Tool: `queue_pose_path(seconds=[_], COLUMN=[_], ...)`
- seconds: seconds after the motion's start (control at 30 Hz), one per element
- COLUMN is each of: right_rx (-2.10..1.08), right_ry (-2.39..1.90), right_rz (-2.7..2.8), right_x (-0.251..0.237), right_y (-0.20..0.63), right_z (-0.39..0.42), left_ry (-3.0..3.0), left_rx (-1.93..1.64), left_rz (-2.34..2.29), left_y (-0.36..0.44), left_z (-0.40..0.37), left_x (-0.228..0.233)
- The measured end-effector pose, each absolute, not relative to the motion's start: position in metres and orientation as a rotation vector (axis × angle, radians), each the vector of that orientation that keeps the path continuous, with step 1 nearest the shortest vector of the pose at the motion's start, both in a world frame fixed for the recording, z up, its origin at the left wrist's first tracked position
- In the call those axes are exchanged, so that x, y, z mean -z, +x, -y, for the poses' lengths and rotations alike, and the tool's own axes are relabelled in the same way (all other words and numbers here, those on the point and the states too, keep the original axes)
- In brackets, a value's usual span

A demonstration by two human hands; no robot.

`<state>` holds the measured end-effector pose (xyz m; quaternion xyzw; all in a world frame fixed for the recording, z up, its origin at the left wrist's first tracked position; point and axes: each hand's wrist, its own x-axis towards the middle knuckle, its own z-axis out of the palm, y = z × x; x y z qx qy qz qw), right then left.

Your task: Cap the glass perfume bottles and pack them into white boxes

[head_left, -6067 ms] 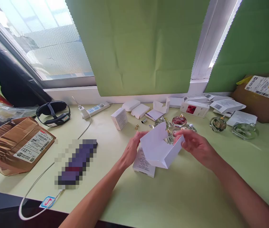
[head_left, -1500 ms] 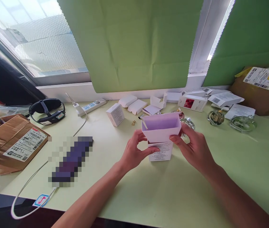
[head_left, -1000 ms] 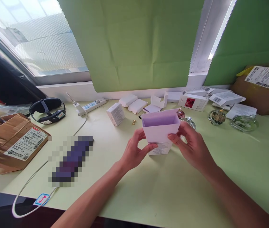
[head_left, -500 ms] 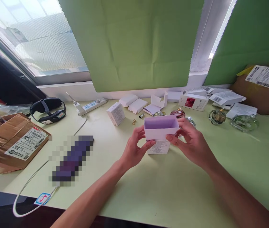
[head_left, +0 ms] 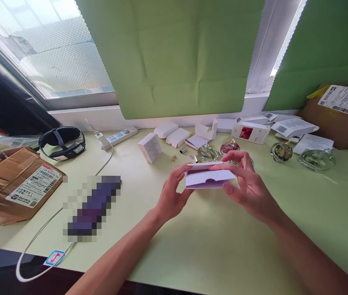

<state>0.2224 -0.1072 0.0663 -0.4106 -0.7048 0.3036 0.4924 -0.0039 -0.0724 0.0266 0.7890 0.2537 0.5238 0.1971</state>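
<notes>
A flattened white carton [head_left: 210,179] with a pale purple inside is held just above the tabletop [head_left: 210,246], near its middle, pinched between both hands: the left hand [head_left: 171,196] takes its left end with thumb below and fingers behind, and the right hand [head_left: 247,186] closes over its right end, fingers across the top edge and thumb under the front. Both grips are narrow and closed on the card. The likeliest trouble is the thin card itself — pressed unevenly, a panel could crease off its fold line or a flap could tear, and since it is held only at the ends it could spring open or slip down to the tabletop. Just behind the carton stand small glass bottles [head_left: 206,152], one with a red filling [head_left: 229,147], beside loose gold and silver caps [head_left: 183,150]; a hand swinging back could knock these over or set the caps rolling. Further back lie other white boxes [head_left: 150,147] and a printed box with a red picture [head_left: 250,132], and to the right two more glass pieces [head_left: 280,151]. Well apart on the left are a power strip [head_left: 119,136], a white cable [head_left: 43,233], a black headset [head_left: 62,142] and a brown parcel [head_left: 17,184]; another parcel [head_left: 336,119] sits far right. Nothing lies in front of the hands.
</notes>
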Motion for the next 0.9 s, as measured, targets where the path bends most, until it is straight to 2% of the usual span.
queue_pose_path(seconds=[0.23, 0.53, 0.9], right_rx=[-1.030, -1.287, -1.375], right_ry=[-0.876, -0.844, -0.932], right_rz=[1.697, 1.400, 1.478], right_x=[-0.074, -0.070, -0.080], right_y=[0.217, 0.212, 0.214], right_z=[0.111, 0.111, 0.116], left_ry=[2.183, 2.211, 2.223], left_rx=[-1.565, -1.632, -1.694], left_rz=[-0.634, -0.571, -0.472], left_y=[0.000, 0.002, 0.008], left_z=[0.080, 0.084, 0.095], left_x=[-0.037, -0.036, -0.049])
